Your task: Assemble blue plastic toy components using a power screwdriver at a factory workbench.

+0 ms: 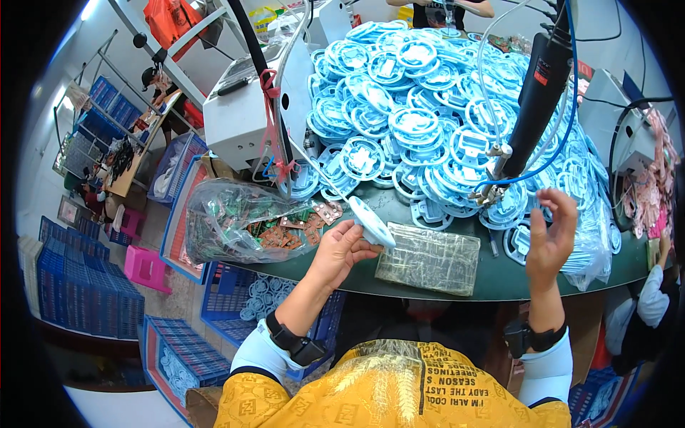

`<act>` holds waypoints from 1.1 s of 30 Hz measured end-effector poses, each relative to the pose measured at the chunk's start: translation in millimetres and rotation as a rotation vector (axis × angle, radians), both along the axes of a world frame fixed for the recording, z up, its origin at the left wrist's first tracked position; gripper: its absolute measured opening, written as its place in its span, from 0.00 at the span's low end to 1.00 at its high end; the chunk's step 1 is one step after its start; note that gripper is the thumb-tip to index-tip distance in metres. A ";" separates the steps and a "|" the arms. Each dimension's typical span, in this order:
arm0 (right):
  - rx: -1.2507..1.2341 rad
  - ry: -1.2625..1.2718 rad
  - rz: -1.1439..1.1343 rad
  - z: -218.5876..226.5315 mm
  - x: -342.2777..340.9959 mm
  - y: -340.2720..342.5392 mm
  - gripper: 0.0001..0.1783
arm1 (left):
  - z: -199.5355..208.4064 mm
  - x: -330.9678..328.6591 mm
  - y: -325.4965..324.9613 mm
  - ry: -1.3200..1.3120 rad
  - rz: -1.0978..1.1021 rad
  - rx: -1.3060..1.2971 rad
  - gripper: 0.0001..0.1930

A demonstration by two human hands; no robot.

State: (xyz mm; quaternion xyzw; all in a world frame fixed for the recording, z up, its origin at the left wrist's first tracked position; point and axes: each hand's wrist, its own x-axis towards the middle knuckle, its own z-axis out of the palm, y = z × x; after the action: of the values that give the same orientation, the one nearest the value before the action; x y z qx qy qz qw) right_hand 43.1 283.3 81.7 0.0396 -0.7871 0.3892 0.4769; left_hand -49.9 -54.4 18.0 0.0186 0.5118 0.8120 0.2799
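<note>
My left hand [337, 251] pinches a light blue round plastic part [369, 221] by its edge, held tilted above the front of the green table [342, 284]. Empty and raised on the right, my right hand [552, 237] has its fingers apart and partly curled. It is below a black hanging tool [536, 96] with a metal tip and a blue hose. Under and right of the held part lies a flat block wrapped in clear tape [429, 258]. Beside my left hand, a clear plastic bag [214, 214] spills small green and copper-coloured circuit boards [289, 232].
A large heap of light blue round parts [417, 121] covers the table's middle and back. A white machine box [246, 107] stands back left. Blue crates [228, 303] sit at left below the table. Other people [442, 13] work at the back, left and right.
</note>
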 end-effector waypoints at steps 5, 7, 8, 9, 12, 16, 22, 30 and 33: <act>-0.068 -0.119 0.108 -17.2 10.4 -20.6 0.11 | 0.9 -2.6 -2.4 -0.010 -0.008 0.038 0.24; -0.100 -0.202 0.131 -21.1 13.8 -30.2 0.08 | 2.7 -5.0 0.0 -0.009 -0.016 0.049 0.25; -0.092 -0.222 0.141 -28.0 14.9 -31.4 0.09 | 3.7 -6.5 2.3 -0.026 -0.016 0.050 0.25; -0.085 -0.230 0.147 -29.8 15.8 -34.3 0.09 | 4.7 -8.2 4.4 -0.042 -0.017 0.050 0.26; -0.060 -0.271 0.209 -34.6 15.0 -48.9 0.08 | 1.5 -12.8 7.2 -0.071 -0.023 0.042 0.28; 0.016 -0.359 0.326 -39.0 14.0 -68.7 0.07 | 7.8 -10.3 11.2 -0.131 -0.067 0.061 0.30; 0.081 -0.395 0.364 -62.2 11.5 -75.5 0.08 | 4.3 8.8 -21.2 -0.036 -0.371 0.202 0.32; 0.135 -0.389 0.386 -59.0 -20.0 -85.6 0.07 | 32.9 52.4 -191.6 0.246 -0.877 -1.348 0.34; 0.144 -0.344 0.387 -37.3 -42.4 -91.5 0.08 | 17.1 68.5 -234.7 0.254 -0.818 -1.722 0.27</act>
State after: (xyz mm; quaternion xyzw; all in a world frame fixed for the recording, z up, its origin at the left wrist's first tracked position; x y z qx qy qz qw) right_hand 0.7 191.7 44.4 0.1563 -0.8601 0.4170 0.2489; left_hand 18.6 -289.2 35.1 0.0715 0.9129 -0.0107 0.4017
